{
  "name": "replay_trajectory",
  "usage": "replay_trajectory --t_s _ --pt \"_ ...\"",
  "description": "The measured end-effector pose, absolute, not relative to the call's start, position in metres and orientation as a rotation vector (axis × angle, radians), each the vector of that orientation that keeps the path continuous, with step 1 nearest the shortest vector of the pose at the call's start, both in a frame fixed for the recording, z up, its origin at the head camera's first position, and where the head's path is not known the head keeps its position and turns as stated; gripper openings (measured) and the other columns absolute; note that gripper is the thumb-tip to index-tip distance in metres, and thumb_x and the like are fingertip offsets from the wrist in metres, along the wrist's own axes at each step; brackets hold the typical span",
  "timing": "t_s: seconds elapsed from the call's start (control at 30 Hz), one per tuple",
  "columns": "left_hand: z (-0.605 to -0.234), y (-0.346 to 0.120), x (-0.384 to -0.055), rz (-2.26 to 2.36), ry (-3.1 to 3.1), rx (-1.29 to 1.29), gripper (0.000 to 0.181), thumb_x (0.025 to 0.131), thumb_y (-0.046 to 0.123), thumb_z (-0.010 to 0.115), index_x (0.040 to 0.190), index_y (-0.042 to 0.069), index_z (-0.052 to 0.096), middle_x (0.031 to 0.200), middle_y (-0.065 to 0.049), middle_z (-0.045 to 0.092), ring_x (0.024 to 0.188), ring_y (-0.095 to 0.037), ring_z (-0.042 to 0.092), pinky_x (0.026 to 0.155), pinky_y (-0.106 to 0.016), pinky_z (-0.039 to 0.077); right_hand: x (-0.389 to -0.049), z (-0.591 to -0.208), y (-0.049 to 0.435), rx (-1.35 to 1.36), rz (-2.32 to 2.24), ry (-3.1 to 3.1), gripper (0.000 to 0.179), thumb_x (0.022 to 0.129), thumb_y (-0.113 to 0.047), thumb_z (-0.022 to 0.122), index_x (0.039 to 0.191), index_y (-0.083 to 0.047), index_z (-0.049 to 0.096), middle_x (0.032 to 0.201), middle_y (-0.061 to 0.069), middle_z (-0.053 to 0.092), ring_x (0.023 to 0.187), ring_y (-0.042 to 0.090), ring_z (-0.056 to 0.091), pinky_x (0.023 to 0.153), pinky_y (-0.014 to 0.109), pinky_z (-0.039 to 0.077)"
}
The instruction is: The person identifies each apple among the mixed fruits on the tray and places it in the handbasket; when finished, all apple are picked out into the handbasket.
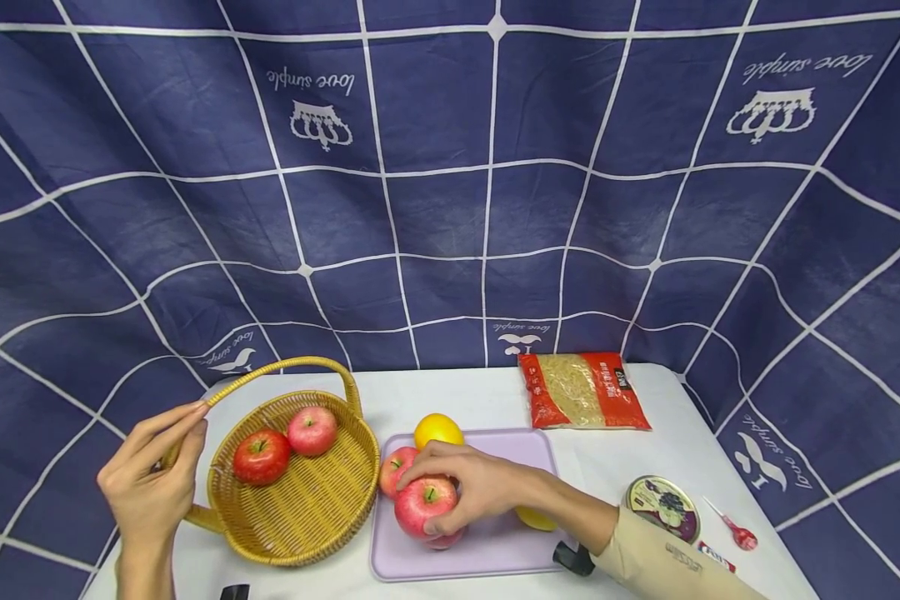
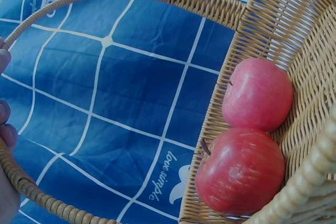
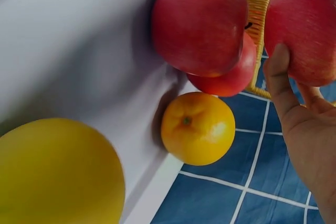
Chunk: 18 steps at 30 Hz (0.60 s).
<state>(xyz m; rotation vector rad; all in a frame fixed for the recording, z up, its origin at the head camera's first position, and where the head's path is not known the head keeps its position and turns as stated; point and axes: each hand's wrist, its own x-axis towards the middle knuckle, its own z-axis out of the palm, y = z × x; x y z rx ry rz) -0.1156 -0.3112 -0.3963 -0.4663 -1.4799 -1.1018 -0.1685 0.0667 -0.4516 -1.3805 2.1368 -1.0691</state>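
Note:
My left hand grips the arched handle of a round wicker basket. Two red apples lie side by side in that basket: a darker one and a pinker one. Over a lilac tray, my right hand holds a red apple between thumb and fingers. In the right wrist view, this held apple is raised beside two more apples, one in front and one partly behind it. An orange sits at the tray's far edge.
A large yellow fruit is on the tray, mostly hidden by my right forearm in the head view. A red bag of grain lies at the back right. Farther right are a round tin and a red spoon-shaped item.

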Motion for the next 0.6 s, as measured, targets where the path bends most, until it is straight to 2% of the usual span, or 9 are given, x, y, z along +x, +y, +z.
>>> replay_trajectory --t_s 0.3,0.6 --pt "-0.396 -0.311 -0.116 -1.096 -1.481 -0.465 0.006 0.077 -0.017 0.073 0.083 -0.02 0.072 0.091 -0.025 0.074 0.089 -0.012 0.072 0.083 -0.013 0.054 -0.172 -0.45 0.058 -1.362 -1.091 2.164 0.057 0.081 -0.045 0.08 0.134 -0.041 0.06 0.125 -0.018 0.052 0.111 0.0 0.053 0.091 0.022 0.053" --pt "-0.395 -0.31 -0.117 -1.093 -1.471 -0.466 0.006 0.077 -0.017 0.073 0.082 -0.02 0.072 0.091 -0.024 0.074 0.089 -0.012 0.073 0.083 -0.014 0.054 -0.176 -0.451 0.047 -1.449 -1.107 2.158 0.055 0.082 -0.041 0.08 0.132 -0.043 0.059 0.127 -0.023 0.053 0.116 -0.003 0.05 0.096 0.021 0.051"
